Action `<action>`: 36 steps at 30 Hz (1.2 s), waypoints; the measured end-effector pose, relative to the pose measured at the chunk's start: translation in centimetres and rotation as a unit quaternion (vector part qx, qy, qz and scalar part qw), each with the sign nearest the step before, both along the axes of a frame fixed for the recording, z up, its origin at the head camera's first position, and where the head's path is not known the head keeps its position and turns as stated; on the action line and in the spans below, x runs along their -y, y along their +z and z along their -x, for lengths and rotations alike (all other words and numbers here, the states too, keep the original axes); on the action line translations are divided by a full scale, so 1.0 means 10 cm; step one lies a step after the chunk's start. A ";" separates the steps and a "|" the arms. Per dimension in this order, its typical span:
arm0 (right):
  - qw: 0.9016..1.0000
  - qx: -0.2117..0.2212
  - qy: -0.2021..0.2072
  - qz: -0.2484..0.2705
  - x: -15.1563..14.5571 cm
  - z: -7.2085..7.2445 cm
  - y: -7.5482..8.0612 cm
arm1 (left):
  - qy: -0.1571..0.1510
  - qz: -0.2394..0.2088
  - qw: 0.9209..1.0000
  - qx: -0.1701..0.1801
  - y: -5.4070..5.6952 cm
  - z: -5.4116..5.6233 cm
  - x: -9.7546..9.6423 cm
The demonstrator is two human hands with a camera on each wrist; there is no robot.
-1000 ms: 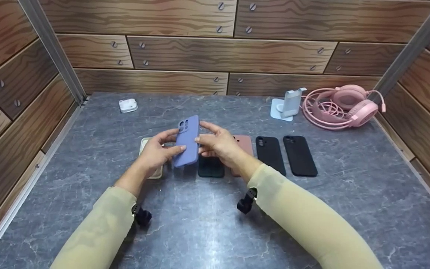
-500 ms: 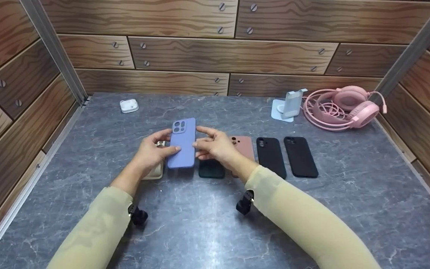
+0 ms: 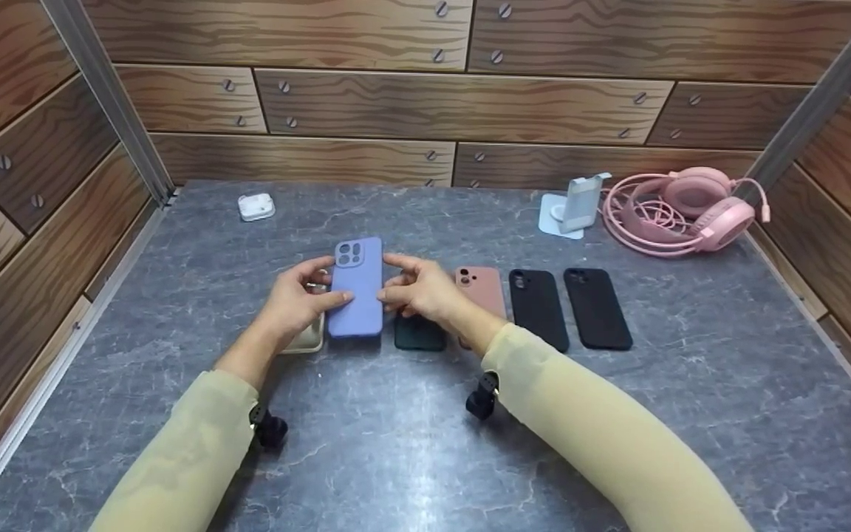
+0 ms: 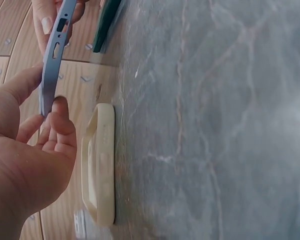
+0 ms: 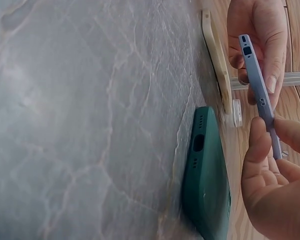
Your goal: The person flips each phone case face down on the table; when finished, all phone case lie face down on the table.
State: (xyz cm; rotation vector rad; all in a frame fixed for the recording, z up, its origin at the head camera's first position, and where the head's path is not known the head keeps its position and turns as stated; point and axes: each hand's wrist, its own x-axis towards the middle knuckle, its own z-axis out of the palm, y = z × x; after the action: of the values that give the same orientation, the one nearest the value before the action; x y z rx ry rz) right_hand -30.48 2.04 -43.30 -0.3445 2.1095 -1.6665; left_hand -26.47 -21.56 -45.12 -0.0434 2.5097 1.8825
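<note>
A lavender phone case [image 3: 357, 295] with a square camera cutout is held up between both hands. On its left edge my left hand [image 3: 294, 299] grips it, thumb across the back. My right hand [image 3: 425, 290] pinches the right edge between thumb and fingers. Both wrist views show the case edge-on, raised over the table, with port holes along its bottom edge. Beneath my left hand lies a cream phone case [image 4: 104, 165], partly covered in the head view. Under the right hand is a dark green phone case [image 5: 207, 175], its upper part hidden in the head view.
To the right lie a pink phone case [image 3: 486, 292] and two black phone cases [image 3: 540, 310]. A pale blue stand [image 3: 579, 207] and pink headphones [image 3: 691, 210] are at the back right. A small white earphone case [image 3: 256, 207] is at the back left.
The lavender case has moved slightly left and lower, turning from tilted to facing the camera more squarely. Both hands keep hold and move with it.
</note>
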 end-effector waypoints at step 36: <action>0.983 -0.112 0.018 -0.144 0.00 -0.01 -0.14 | -0.036 0.000 0.999 -0.010 -0.15 0.01 0.01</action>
State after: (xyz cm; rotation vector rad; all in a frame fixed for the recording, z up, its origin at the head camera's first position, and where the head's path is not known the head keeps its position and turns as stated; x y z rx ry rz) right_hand -30.40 2.00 -44.73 -0.4951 2.4526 -1.3278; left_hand -26.56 -21.70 -46.61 0.0640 2.4872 1.8659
